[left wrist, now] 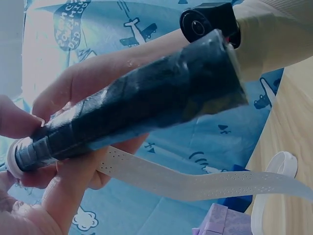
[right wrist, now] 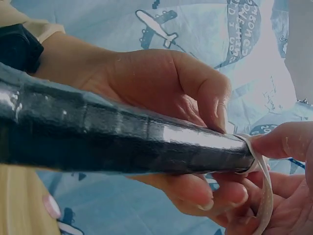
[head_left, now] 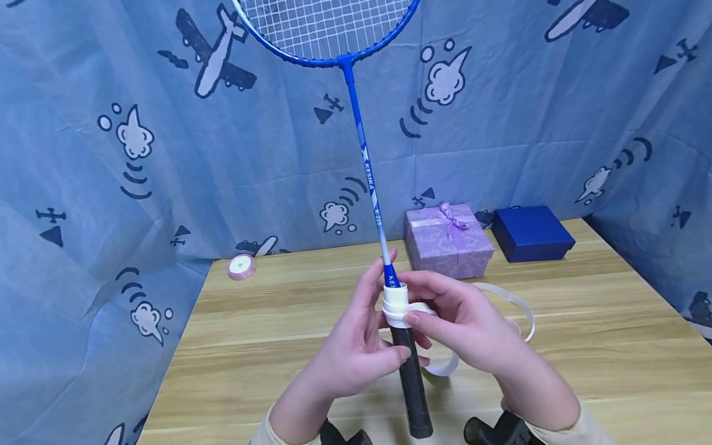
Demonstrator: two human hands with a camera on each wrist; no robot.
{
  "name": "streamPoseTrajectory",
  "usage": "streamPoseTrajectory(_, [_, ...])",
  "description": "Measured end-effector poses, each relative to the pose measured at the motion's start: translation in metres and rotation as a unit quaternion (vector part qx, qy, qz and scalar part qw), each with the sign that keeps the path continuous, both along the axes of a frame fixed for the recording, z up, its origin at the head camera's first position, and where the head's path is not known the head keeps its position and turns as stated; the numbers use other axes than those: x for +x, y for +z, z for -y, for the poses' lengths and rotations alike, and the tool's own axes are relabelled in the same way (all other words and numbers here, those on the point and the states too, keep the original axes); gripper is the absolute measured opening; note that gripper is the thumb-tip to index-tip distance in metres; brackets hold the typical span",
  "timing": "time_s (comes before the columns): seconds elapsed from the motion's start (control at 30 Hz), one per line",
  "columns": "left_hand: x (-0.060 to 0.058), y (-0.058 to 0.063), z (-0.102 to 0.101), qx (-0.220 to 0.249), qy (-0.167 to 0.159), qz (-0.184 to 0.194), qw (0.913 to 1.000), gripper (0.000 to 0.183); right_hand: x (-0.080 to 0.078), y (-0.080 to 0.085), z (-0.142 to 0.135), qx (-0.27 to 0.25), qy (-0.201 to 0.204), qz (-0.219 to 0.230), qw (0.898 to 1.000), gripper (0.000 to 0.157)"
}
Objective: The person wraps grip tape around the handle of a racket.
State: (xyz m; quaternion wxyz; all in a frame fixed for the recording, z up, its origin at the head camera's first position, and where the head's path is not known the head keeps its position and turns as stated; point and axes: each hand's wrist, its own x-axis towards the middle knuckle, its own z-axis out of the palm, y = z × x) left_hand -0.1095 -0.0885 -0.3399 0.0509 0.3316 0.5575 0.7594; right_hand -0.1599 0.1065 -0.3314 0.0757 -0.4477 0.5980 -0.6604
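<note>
A blue badminton racket (head_left: 369,176) stands upright with its head at the top of the head view and its black handle (head_left: 413,386) pointing down. White perforated grip tape (head_left: 395,303) is wound around the top of the handle, below the blue cone. My left hand (head_left: 361,346) holds the handle from the left, thumb on the black part and fingers behind it. My right hand (head_left: 467,321) pinches the tape at the wound part, thumb in front. From there the loose tape (left wrist: 186,185) trails away in the left wrist view and curls near the tabletop.
On the wooden table (head_left: 267,334), a purple gift box (head_left: 449,244) with a ribbon bow stands at the back, beside a dark blue box (head_left: 532,235). A small pink-edged ribbon roll (head_left: 241,266) lies at the back left. A blue patterned curtain (head_left: 278,154) hangs behind.
</note>
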Motion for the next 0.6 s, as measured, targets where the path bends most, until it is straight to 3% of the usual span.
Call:
streamPoseTrajectory(0.07, [0.001,0.001,-0.001,-0.011,0.014,-0.003,0.9998,0.106,0.001,-0.001,0.001,-0.008,0.004,0.001,1.000,0.045])
streamPoseTrajectory(0.17, [0.003,0.002,-0.003,-0.056,0.066,0.006,0.9963,0.106,0.002,-0.001,0.003,-0.002,-0.027,-0.010,1.000,0.044])
streamPoseTrajectory(0.3, [0.005,0.005,-0.005,-0.153,0.166,0.022,0.9739,0.102,0.004,0.001,0.007,0.020,-0.082,-0.020,0.996,0.042])
streamPoseTrajectory(0.47, [0.006,0.006,-0.007,-0.230,0.257,-0.004,0.9387,0.089,0.008,0.004,0.010,0.048,-0.149,-0.023,0.987,0.040])
streamPoseTrajectory(0.53, [0.006,0.007,-0.007,-0.237,0.272,-0.007,0.9325,0.085,0.009,0.004,0.011,0.060,-0.167,-0.022,0.984,0.040])
streamPoseTrajectory(0.6, [0.006,0.007,-0.007,-0.235,0.275,0.000,0.9323,0.083,0.009,0.005,0.011,0.072,-0.178,-0.022,0.981,0.040])
